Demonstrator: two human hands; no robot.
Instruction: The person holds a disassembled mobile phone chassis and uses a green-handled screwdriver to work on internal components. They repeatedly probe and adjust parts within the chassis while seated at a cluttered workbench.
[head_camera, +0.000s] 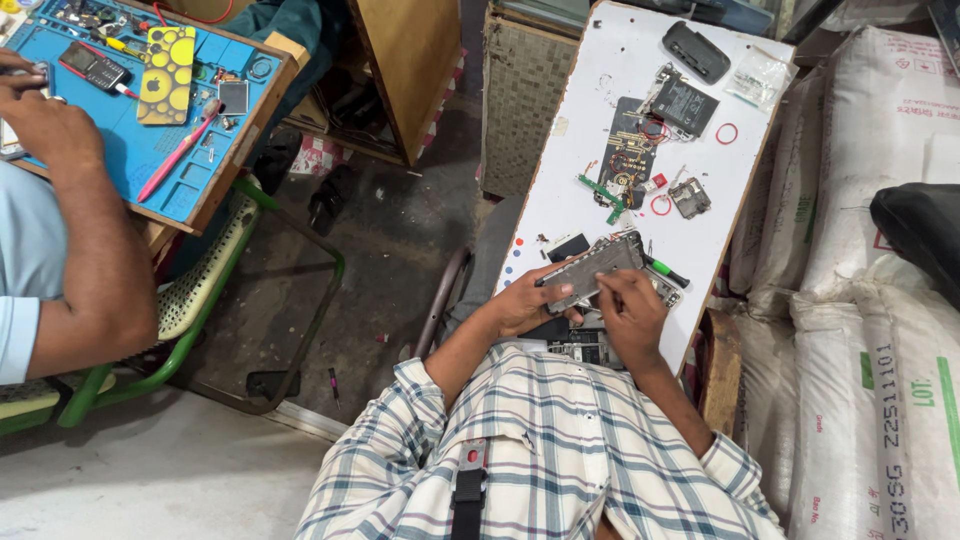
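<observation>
Gripping a dismantled phone frame (592, 270) by its near end, the left hand (522, 303) kept it tilted just above the white tabletop (600, 130), its fingers wrapped around the frame. The right hand (628, 310) pressed on the frame's lower edge, fingers pinched narrow; whether they held a tool I could not tell. A green-handled screwdriver (662, 269) lay just beside. A black phone back (627, 150) sat farther up the tabletop.

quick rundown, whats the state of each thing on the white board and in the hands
phone frame: opened up, held over the white board
left hand: grip closed on the phone frame
right hand: fingers pinched at the frame
black cover: lying loose
circuit board: bare, exposed
green-handled screwdriver: lying unused
</observation>
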